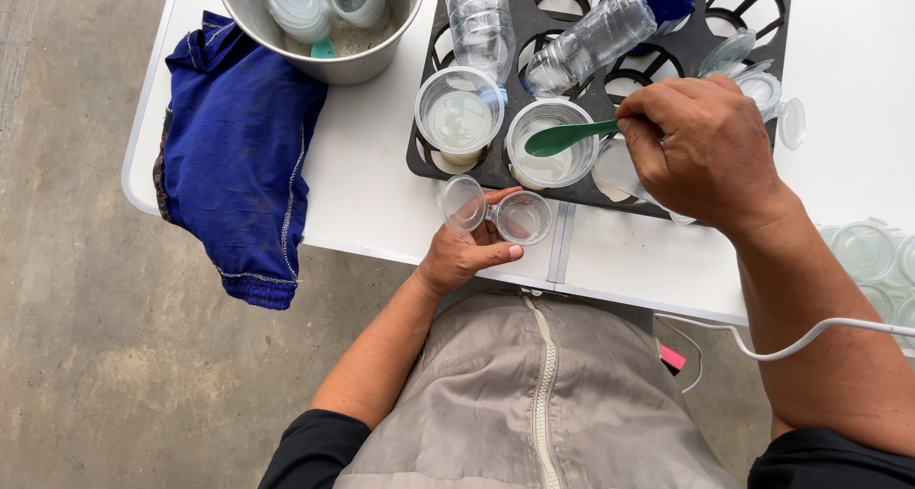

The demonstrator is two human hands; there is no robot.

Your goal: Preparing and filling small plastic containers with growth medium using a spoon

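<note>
Hiding most of its handle, the right hand is closed around a green spoon, whose bowl hangs over a clear plastic cup of pale liquid set in the black tray. What the spoon carries is hard to tell. The left hand pinches a small clear hinged tub near the white table's front edge, its lid flipped open to the side. A second cup sits just beside the first; two empty bottles lie across the tray's open rings. The steel bowl at the top is cut off by the frame. A rumpled blue cloth droops over the table's left corner. Bare tabletop lies between bowl and tray. More clear tubs crowd the right edge, partly out of view.
</note>
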